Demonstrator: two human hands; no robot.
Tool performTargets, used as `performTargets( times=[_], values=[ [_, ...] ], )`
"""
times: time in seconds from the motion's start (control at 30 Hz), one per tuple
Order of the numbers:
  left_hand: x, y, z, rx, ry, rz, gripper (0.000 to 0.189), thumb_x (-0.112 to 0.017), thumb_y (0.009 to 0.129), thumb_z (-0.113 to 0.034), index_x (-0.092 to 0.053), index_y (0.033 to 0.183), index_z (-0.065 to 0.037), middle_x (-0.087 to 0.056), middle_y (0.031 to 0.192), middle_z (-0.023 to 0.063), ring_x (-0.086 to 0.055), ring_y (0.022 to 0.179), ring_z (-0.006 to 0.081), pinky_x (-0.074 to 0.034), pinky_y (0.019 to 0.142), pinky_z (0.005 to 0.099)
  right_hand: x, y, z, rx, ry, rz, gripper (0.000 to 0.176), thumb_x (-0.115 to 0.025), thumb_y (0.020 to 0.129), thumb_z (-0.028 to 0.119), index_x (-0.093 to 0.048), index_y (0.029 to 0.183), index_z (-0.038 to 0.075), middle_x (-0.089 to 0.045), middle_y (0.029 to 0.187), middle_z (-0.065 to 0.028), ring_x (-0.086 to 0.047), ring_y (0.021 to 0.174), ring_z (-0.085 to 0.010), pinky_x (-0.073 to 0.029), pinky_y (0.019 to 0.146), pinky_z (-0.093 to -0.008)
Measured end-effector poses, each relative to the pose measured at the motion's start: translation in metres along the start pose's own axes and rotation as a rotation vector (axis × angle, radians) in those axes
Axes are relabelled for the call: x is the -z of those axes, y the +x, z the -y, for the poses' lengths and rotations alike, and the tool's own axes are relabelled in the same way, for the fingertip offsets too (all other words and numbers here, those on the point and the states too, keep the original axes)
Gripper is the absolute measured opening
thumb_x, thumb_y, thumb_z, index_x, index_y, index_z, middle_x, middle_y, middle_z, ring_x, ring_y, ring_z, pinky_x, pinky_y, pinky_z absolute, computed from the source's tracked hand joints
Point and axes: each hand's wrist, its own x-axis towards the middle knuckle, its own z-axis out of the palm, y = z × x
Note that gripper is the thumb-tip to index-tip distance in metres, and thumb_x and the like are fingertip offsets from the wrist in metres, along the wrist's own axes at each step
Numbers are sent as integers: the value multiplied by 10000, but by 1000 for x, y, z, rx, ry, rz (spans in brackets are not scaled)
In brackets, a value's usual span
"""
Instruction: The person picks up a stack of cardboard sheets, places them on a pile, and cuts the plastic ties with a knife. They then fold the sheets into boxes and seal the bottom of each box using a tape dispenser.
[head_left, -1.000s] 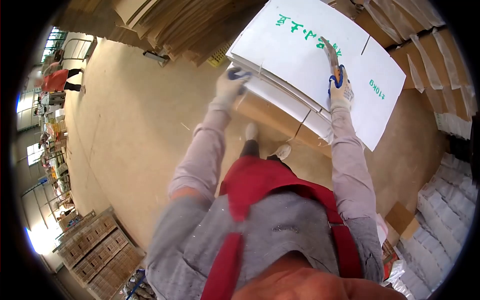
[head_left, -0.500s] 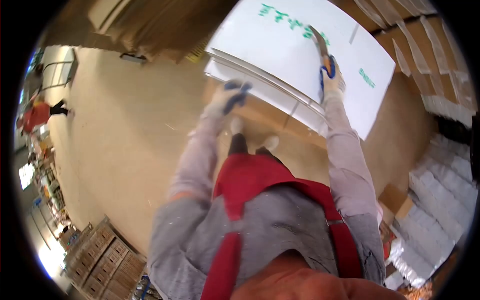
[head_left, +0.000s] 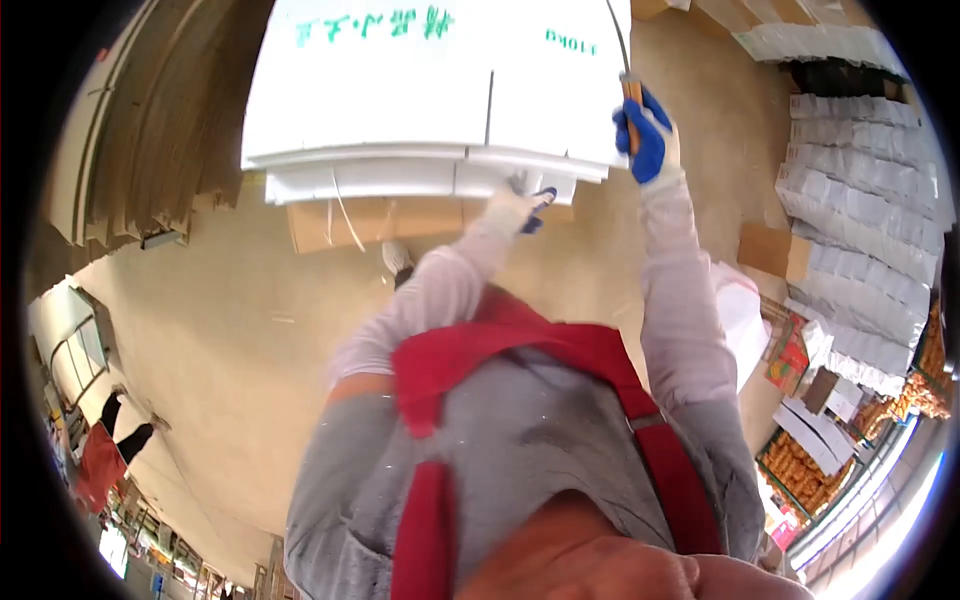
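Note:
A stack of white flattened cartons point(head_left: 380, 90) with green printing lies in front of me. My right hand point(head_left: 650, 140), in a white and blue work glove, is closed around the wooden handle of a knife point(head_left: 632, 105). The long, thin blade points away from me along the stack's right edge. At the stack's front edge, right of its middle, is my left hand point(head_left: 518, 208), gloved the same way. Its fingers are apart and overlap the lower white sheets in this view. Loose pale straps point(head_left: 347, 210) hang from the front of the stack.
Brown cardboard sheets point(head_left: 150, 120) stand at the left. Rows of white bundles point(head_left: 850, 210) line the right side, with orange-filled crates point(head_left: 805, 465) nearer me. A person in red point(head_left: 103, 465) is at the far left. Brown cardboard point(head_left: 420, 222) lies under the white stack.
The view has turned, so the stack now lies squarely ahead. My right hand has shifted with the knife from over the stack's top to its right edge; my left hand has moved right along the front.

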Motion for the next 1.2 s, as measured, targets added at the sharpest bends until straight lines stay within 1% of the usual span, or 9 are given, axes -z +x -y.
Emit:
performTargets(
  times=[0.1, 0.23, 0.33, 0.63, 0.87, 0.93, 0.97, 1.03, 1.2],
  values=[
    [-9, 33, 33, -107, 191, 105, 101, -614, 747, -95, -614, 790, -4, -601, 647, 92, -570, 462, 198, -485, 407, 318, 23, -21, -11, -23, 11, -14, 393, -542, 867, 128, -482, 1242, 27, -564, 714, -62, -467, 494, -79, -357, 425, -202],
    [54, -22, 52, -310, 1235, 664, 291, -619, 677, -126, -671, 963, -103, -666, 899, 109, -624, 854, 254, -496, 754, 347, 35, -41, -41, -93, 207, -17, 412, -545, 859, 137, -465, 1256, 65, -531, 714, 20, -449, 536, -58, -366, 456, -208],
    [133, -80, 47, -324, 923, 69, 416, -641, 718, -143, -598, 1130, -108, -637, 1034, 118, -605, 928, 250, -484, 803, 325, 6, -40, -45, -43, -39, 172, 464, -464, 878, 109, -368, 1318, 0, -540, 719, -31, -429, 465, -60, -346, 390, -193],
    [326, -221, -59, -810, -74, -543, 373, -538, 809, 41, -509, 1181, 31, -586, 1107, 115, -580, 957, 148, -458, 852, 266, -312, 6, 17, -140, 55, 917, 558, -553, 811, 64, -373, 1339, 66, -596, 788, -82, -482, 508, -92, -393, 459, -214],
    [499, -292, -177, -1232, 648, -1372, 373, -658, 738, -24, -564, 1099, -14, -590, 1037, 142, -594, 944, 251, -464, 849, 325, -641, 80, 75, 69, 17, 980, 431, -622, 808, 141, -512, 1220, 72, -581, 747, -34, -504, 556, -93, -405, 468, -238],
    [542, -302, -223, -1244, 877, -1580, 409, -693, 736, -221, -585, 1104, -79, -583, 1076, 129, -540, 1010, 316, -426, 882, 413, -707, 141, 76, 389, -506, 916, 489, -632, 806, 187, -475, 1248, 50, -605, 930, -83, -572, 792, -182, -469, 699, -297],
    [565, -297, -241, -1269, 896, -1588, 447, -689, 740, -278, -572, 1133, -100, -564, 1114, 123, -498, 1077, 312, -370, 944, 436, -725, 177, 79, 1085, -636, 737, 612, -687, 752, 204, -426, 1278, 34, -522, 1162, -135, -515, 1045, -245, -411, 882, -340],
    [609, -276, -267, -1079, 1000, -1495, 510, -601, 796, -383, -504, 1203, -91, -491, 1222, 148, -400, 1198, 321, -250, 1035, 473, -753, 245, 120, 1300, -751, 762, 832, -750, 648, 166, -315, 1351, 75, -421, 1287, -159, -422, 1183, -322, -350, 987, -381],
    [620, -260, -265, -850, 1142, -1369, 545, -540, 820, -435, -476, 1220, -71, -437, 1284, 155, -358, 1233, 357, -217, 1058, 483, -780, 386, 114, 1173, -1428, 766, 833, -666, 679, 170, -243, 1396, 130, -403, 1322, -168, -390, 1216, -343, -339, 1007, -415]
  ],
)
